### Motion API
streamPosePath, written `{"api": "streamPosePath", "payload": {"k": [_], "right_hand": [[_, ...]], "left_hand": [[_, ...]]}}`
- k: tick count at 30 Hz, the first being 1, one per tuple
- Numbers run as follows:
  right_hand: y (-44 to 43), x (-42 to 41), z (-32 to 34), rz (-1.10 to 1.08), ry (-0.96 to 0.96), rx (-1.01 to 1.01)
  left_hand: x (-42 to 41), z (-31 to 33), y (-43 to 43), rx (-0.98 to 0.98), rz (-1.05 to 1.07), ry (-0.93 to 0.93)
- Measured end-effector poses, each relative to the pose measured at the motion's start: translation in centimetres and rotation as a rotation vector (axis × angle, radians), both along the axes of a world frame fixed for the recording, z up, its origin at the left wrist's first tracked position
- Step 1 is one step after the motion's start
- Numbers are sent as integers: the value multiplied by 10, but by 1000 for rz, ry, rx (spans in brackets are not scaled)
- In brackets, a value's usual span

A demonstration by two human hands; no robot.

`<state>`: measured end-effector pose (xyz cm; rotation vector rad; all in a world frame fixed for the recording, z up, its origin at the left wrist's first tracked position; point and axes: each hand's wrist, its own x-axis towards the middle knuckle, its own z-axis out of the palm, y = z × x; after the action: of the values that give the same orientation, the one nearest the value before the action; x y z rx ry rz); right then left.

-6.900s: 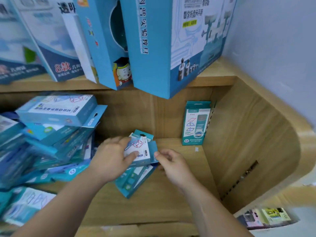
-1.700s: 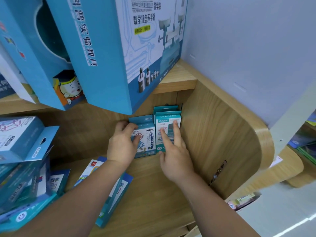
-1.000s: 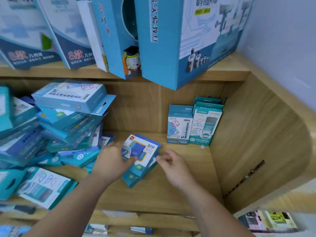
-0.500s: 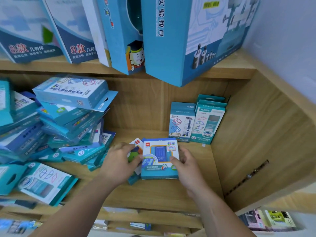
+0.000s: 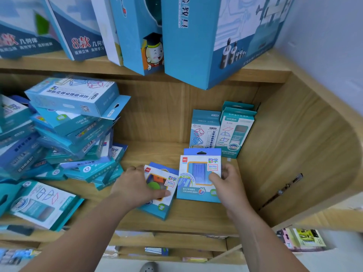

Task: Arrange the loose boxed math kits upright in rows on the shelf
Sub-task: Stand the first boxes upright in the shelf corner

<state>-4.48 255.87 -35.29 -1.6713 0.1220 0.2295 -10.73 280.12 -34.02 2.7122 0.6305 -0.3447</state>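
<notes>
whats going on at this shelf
A person is sorting boxed math kits on a wooden shelf. The right hand grips a blue-fronted kit, the left hand holds an orange-and-green kit beside it. A few upright kits stand in the back right corner; a jumbled pile lies on the left.

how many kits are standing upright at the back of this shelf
3: a light-blue cube-frame kit by the back panel, a teal kit right of it, and a second teal kit behind that, only its top showing. More may be hidden.
</notes>
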Motion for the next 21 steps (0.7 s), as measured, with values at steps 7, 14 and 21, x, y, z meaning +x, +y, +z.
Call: {"api": "streamPosePath", "payload": {"k": [7,14,21], "right_hand": [[11,7,20,82,-176,22],[33,18,34,232,-281,-42],[52,26,48,291,-372,-36]], "left_hand": [[-14,3,3,-28,-6,-95],[-1,15,7,-168,-32,-445],[35,42,1,-761,54,-563]]}}
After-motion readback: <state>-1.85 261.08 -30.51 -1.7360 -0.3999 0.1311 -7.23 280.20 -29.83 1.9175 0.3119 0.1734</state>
